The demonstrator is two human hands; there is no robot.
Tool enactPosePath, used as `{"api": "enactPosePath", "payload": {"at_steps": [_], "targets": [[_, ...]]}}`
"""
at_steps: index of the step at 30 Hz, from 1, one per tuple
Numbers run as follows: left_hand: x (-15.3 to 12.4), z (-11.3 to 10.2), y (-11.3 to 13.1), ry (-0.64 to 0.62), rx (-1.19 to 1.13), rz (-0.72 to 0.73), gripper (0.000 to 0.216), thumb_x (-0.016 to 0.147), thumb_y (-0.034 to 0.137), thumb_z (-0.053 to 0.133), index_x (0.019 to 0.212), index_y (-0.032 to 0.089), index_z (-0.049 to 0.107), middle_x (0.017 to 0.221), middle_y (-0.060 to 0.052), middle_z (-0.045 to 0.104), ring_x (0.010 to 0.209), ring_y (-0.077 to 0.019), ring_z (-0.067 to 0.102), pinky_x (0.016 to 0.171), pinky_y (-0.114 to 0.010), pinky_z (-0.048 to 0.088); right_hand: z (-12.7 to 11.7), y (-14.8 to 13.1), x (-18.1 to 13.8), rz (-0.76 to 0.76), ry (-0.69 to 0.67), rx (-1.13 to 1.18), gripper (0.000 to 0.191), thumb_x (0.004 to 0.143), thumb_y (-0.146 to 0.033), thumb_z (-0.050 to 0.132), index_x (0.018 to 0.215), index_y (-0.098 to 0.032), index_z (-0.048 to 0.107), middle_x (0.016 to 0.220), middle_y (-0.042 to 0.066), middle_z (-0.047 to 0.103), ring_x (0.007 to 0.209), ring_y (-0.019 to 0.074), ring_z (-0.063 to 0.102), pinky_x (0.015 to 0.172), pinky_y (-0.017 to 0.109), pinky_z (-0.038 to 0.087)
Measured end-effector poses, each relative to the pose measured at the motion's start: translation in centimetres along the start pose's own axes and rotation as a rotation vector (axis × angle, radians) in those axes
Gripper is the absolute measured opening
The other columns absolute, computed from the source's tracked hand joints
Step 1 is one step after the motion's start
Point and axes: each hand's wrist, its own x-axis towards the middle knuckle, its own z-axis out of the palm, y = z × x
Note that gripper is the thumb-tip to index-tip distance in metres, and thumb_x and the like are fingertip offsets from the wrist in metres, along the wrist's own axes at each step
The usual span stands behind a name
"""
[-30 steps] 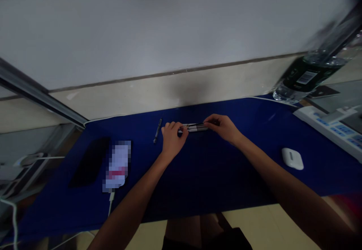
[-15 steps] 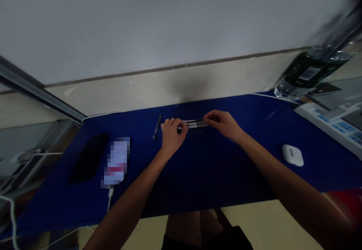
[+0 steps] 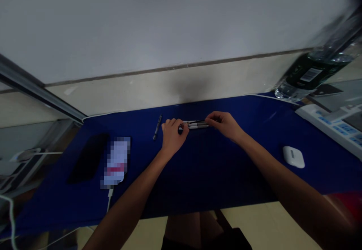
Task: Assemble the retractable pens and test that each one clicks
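Note:
Several slim black, grey and white pens (image 3: 198, 125) lie side by side on the blue tabletop, pointing left to right between my hands. My left hand (image 3: 173, 135) curls closed over their left ends, with its fingers hiding the tips. At the right ends, my right hand (image 3: 224, 125) pinches a dark pen end between thumb and forefinger. Apart from this row, a single dark pen (image 3: 157, 127) lies at a slant just left of my left hand.
A phone with a blurred screen (image 3: 116, 163) charges by a white cable, beside a dark flat object (image 3: 89, 157). To the right are a white earbud case (image 3: 293, 157), a power strip (image 3: 333, 127) and a plastic bottle (image 3: 308, 72). A wall (image 3: 181, 80) borders the back edge.
My right hand has shifted very slightly right at the pens' ends. My left hand stays over their left ends, and the row looks otherwise the same.

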Motion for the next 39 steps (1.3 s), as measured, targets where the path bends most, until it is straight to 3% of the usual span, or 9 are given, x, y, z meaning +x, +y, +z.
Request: {"api": "enactPosePath", "payload": {"at_steps": [5,12,20,27,34,39], "targets": [[0.0,-0.04,-0.01,-0.001,0.002,-0.01,0.018,0.092,0.033,0.05,0.079,0.022,0.057,0.078,-0.002,0.059,0.084,-0.0207,0.051,0.076,-0.035,0.031,-0.04,0.12,0.11,-0.028,-0.013,0.018,0.027,0.079,-0.045,0.067,0.087,-0.018,0.067,0.075,0.002,0.065,0.064,0.0141,0.055,0.059,0.027,0.04],[-0.02,-0.06,0.12,-0.007,0.006,-0.005,0.018,0.092,0.032,0.051,0.078,0.022,0.057,0.078,-0.002,0.06,0.085,-0.0209,0.051,0.076,-0.035,0.031,-0.06,-0.26,-0.21,0.034,-0.037,-0.099,0.045,0.088,-0.055,0.051,0.07,-0.018,0.067,0.057,0.001,0.058,0.048,0.0112,0.044,0.047,0.026,0.03],[-0.03,-0.06,0.12,0.009,0.004,0.004,0.018,0.092,0.033,0.051,0.078,0.022,0.057,0.079,-0.001,0.06,0.084,-0.0204,0.051,0.077,-0.035,0.031,0.31,0.56,0.11,-0.041,-0.029,0.005,0.025,0.077,-0.044,0.069,0.084,-0.02,0.068,0.076,0.003,0.067,0.066,0.0164,0.059,0.06,0.028,0.042],[-0.06,0.1,0.03,0.012,-0.002,0.016,0.017,0.091,0.032,0.052,0.078,0.022,0.057,0.077,-0.001,0.059,0.084,-0.0201,0.051,0.077,-0.035,0.032,0.1,0.13,-0.15,0.02,-0.039,-0.091,0.045,0.088,-0.056,0.051,0.072,-0.018,0.067,0.06,0.002,0.061,0.052,0.0121,0.047,0.05,0.027,0.032],[-0.13,-0.03,0.12,0.007,0.001,0.021,0.019,0.092,0.033,0.052,0.078,0.021,0.057,0.079,-0.001,0.06,0.085,-0.0202,0.05,0.078,-0.036,0.032,0.39,0.59,0.17,-0.043,-0.018,0.014,0.03,0.077,-0.047,0.068,0.085,-0.018,0.067,0.074,0.003,0.065,0.064,0.0145,0.056,0.059,0.027,0.041],[-0.15,-0.05,0.12,0.004,0.007,0.034,0.018,0.092,0.032,0.051,0.078,0.021,0.057,0.079,-0.001,0.06,0.084,-0.0201,0.05,0.076,-0.036,0.032,0.27,0.08,-0.05,-0.012,-0.033,-0.066,0.035,0.084,-0.052,0.058,0.081,-0.018,0.067,0.062,0.0,0.058,0.053,0.0116,0.047,0.049,0.025,0.033]]}}
